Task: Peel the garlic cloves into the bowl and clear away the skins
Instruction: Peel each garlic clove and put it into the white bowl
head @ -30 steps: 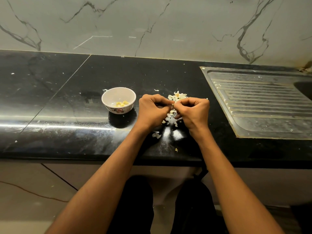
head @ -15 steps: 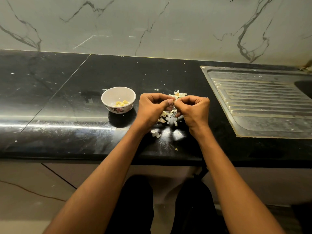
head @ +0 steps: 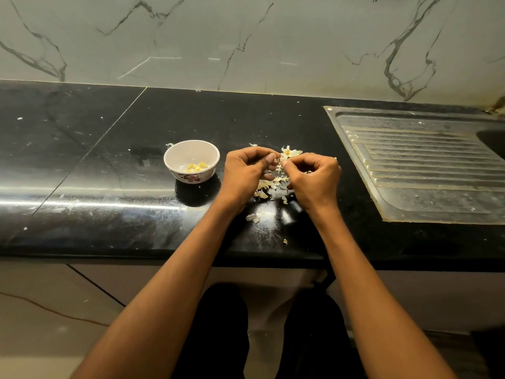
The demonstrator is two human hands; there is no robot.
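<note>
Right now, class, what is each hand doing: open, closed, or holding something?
Left hand: fingers curled, pinching a garlic clove at the fingertips.
Right hand: fingers curled, pinching at the same clove.

**Dim, warm light with glare on the polished counter**

We see a dim scene under a warm, yellowish cast. A long bright streak of glare runs along the front edge of the black countertop (head: 82, 165), and a smaller sheen shows between the wrists. The bowl (head: 191, 161) throws a dark patch toward us, so the light seems to come from above and behind it. The counter's back edge bows at the sides from the wide lens. Focus holds well; the marble wall (head: 246, 39) looks slightly soft.
</note>
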